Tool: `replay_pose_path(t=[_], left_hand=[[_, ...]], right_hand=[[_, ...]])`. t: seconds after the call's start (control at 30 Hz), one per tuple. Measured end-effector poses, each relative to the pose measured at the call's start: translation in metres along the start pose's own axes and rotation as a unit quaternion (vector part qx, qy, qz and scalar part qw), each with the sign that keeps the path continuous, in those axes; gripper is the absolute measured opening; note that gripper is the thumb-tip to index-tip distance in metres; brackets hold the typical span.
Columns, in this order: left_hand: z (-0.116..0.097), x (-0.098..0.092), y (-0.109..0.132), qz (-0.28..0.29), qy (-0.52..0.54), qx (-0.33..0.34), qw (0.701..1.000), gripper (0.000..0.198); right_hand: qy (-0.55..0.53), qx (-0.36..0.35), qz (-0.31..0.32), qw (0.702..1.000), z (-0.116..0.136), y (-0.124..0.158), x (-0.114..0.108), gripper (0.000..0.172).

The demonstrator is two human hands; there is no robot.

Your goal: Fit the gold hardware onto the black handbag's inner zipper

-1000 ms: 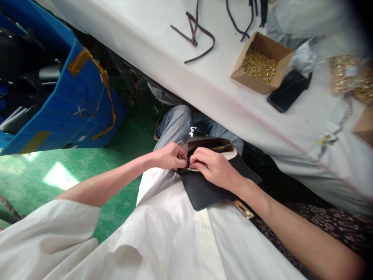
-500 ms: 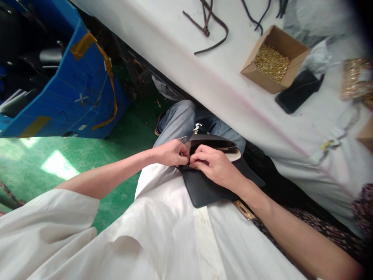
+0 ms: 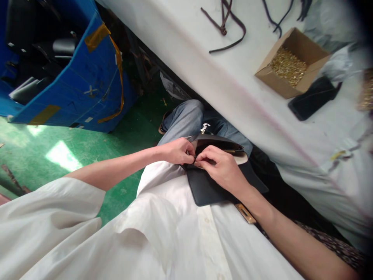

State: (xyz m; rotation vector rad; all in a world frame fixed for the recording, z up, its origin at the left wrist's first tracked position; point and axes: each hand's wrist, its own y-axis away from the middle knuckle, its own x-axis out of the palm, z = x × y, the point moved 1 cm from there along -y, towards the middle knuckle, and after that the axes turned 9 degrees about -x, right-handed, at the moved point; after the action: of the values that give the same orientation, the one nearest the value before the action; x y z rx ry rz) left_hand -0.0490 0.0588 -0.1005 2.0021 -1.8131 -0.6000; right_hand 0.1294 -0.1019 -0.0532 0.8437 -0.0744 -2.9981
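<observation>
A black handbag [image 3: 204, 190] lies on my lap with its flap folded back toward my shirt and its mouth open, showing a pale lining. On the flap's edge sits a gold metal clasp plate [image 3: 245, 213]. My left hand [image 3: 180, 151] is closed at the bag's left end, its fingertips pinching something small and dark. Right beside it, the fingers of my right hand [image 3: 220, 165] are pinched together over the bag's opening, almost meeting the left fingertips. What lies between the fingertips is too small to make out. A white-and-metal charm [image 3: 205, 127] shows at the bag's far side.
A blue bin [image 3: 96, 85] with black bags in it stands at the left. On the white-covered table [image 3: 204, 70] are a cardboard box [image 3: 269, 79] of small gold fittings, a black phone-like object [image 3: 313, 97], dark straps [image 3: 233, 46] and clear plastic [image 3: 335, 19].
The view has shifted slightly, so the table things and bin appear further right. Both hands keep their pinch at the bag's left end, with only slight finger movement.
</observation>
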Motion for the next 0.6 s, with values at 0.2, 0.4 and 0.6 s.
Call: replay_pose_path(t=[0.2, 0.4, 0.6], left_hand=[[-0.005, -0.001, 0.001, -0.021, -0.045, 0.021, 0.999, 0.017], [-0.006, 0.000, 0.001, -0.025, -0.061, 0.027, 0.997, 0.019], [-0.011, -0.002, 0.003, -0.006, -0.025, -0.001, 1.000, 0.018]], right_hand=[[0.022, 0.012, -0.023, 0.999, 0.000, 0.001, 0.002, 0.018], [0.031, 0.023, -0.027, 0.999, 0.006, -0.001, 0.003, 0.019], [0.049, 0.026, -0.009, 0.998, 0.003, -0.004, -0.001, 0.032]])
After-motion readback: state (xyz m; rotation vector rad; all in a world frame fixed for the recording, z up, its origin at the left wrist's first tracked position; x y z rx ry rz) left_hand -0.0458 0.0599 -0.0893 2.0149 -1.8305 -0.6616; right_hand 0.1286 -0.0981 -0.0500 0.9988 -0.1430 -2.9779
